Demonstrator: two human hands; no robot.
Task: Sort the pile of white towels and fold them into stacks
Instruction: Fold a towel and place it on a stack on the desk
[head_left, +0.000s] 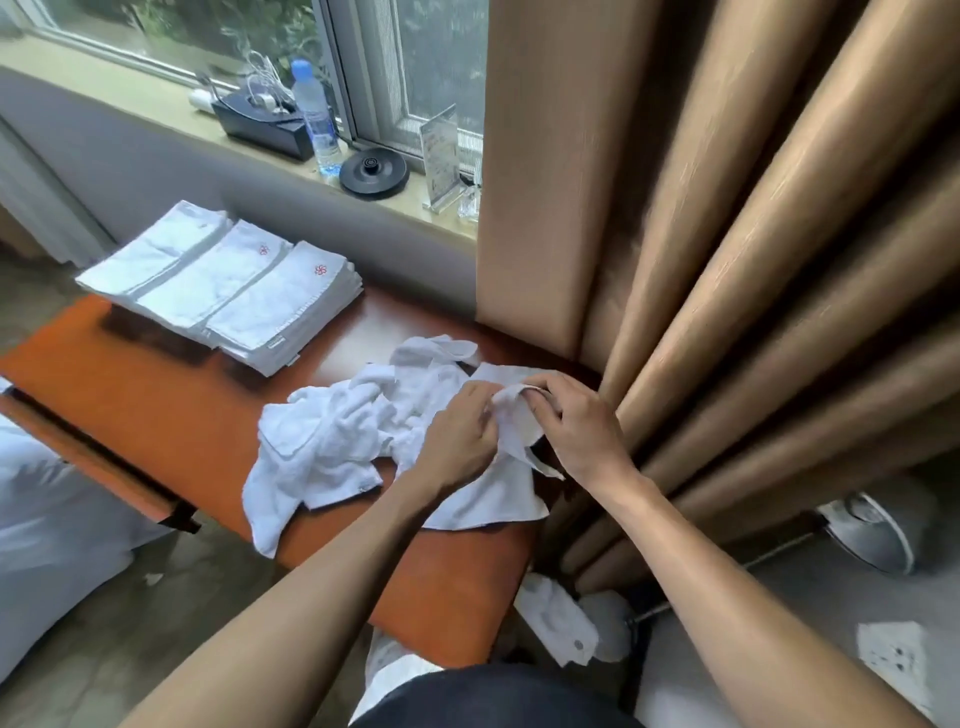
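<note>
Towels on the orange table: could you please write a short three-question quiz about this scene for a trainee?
1. True or false: the left hand and the right hand both hold the same towel.
2. Where are the folded stacks? A) at the far left end of the table, beyond the loose pile; B) on the floor; C) on a chair.
3. Fill in: the water bottle stands on the ____.
Key: 1 true; 2 A; 3 windowsill.
</note>
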